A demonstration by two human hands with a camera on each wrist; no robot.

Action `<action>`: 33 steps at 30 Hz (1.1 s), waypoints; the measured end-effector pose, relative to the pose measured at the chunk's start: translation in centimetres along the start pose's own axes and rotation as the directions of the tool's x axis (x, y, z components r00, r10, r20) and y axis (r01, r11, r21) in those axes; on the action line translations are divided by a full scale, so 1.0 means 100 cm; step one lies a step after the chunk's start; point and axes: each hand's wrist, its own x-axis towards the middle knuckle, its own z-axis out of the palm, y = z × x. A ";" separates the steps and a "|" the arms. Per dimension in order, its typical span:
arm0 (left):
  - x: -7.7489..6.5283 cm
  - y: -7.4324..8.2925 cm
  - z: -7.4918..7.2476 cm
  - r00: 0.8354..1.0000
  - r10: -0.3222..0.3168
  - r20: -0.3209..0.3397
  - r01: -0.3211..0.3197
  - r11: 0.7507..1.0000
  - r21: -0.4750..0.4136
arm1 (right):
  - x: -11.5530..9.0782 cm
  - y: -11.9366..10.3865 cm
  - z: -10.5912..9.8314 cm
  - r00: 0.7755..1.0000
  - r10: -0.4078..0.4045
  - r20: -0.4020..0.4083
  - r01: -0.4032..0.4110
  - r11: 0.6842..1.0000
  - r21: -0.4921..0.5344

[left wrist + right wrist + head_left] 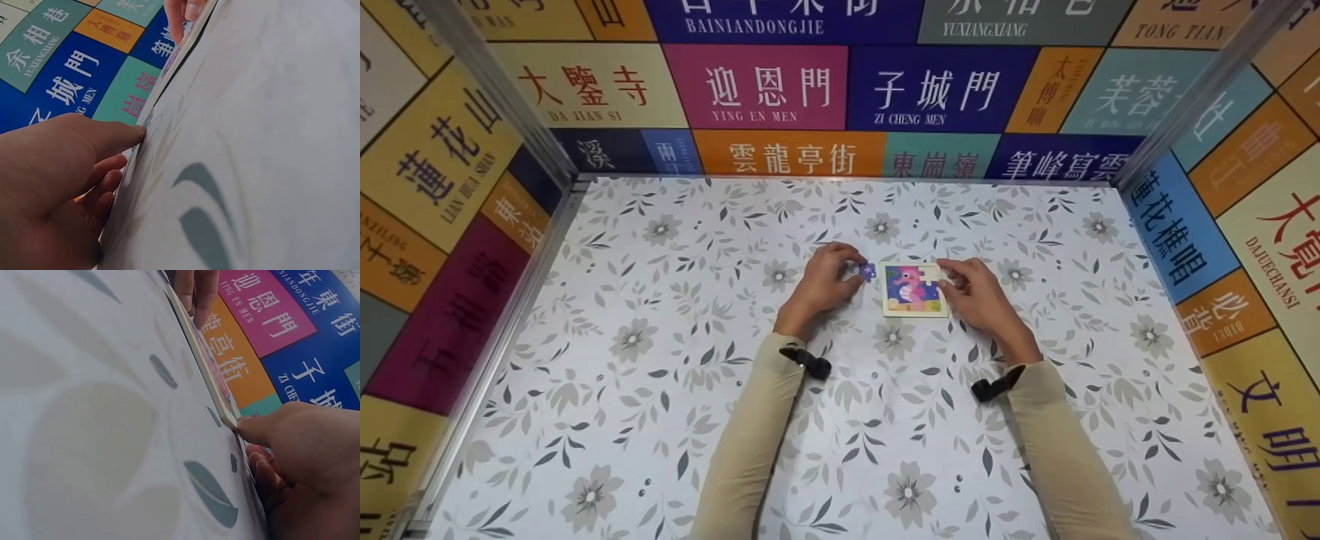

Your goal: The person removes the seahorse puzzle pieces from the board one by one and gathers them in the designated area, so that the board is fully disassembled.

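Observation:
A small square seahorse puzzle board (913, 312) with a pale frame lies flat on the table; a pale gap shows at its upper right. Just left of it, my left hand (826, 281) pinches a purple puzzle piece (868, 271) between thumb and fingers, near the tabletop. My right hand (979, 294) holds the board's right edge with curled fingers. In the right wrist view the right thumb (256, 429) presses the board's corner (229, 421). From the left wrist, the left thumb (126, 136) is visible low over the table, the piece mostly hidden.
A white tablecloth (660, 435) with grey flowers and leaves covers the table. Colourful panels (765, 86) with printed characters wall the back and both sides. Each wrist wears a black strap camera, the left camera (810, 363) and the right camera (994, 385).

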 end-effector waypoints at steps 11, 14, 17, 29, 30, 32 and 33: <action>0.000 0.006 0.000 0.999 -0.032 -0.001 0.032 0.999 0.030 | 0.000 -0.003 0.000 1.000 0.028 -0.007 -0.028 0.999 0.020; 0.000 0.007 -0.001 1.000 -0.024 0.006 0.024 0.999 0.028 | 0.000 -0.003 0.000 0.999 0.035 -0.009 -0.034 0.999 0.033; 0.000 0.009 -0.002 0.999 -0.032 0.005 0.032 0.999 0.018 | 0.000 -0.003 0.000 0.999 0.040 -0.020 -0.039 0.998 0.042; 0.006 0.038 0.016 0.998 0.033 0.054 -0.034 0.999 0.014 | 0.004 -0.004 0.003 0.999 0.002 -0.041 0.003 0.993 0.115; 0.007 0.040 0.018 0.997 0.037 0.062 -0.038 0.999 0.018 | 0.004 -0.004 0.003 0.999 0.002 -0.032 0.001 0.994 0.111; 0.010 0.044 0.023 0.996 0.044 0.072 -0.047 0.998 0.031 | 0.004 -0.005 0.003 1.000 0.010 -0.018 -0.008 0.995 0.102; 0.011 0.046 0.025 0.996 0.045 0.077 -0.049 0.998 0.039 | 0.004 -0.005 0.003 1.000 0.006 -0.012 -0.004 0.995 0.099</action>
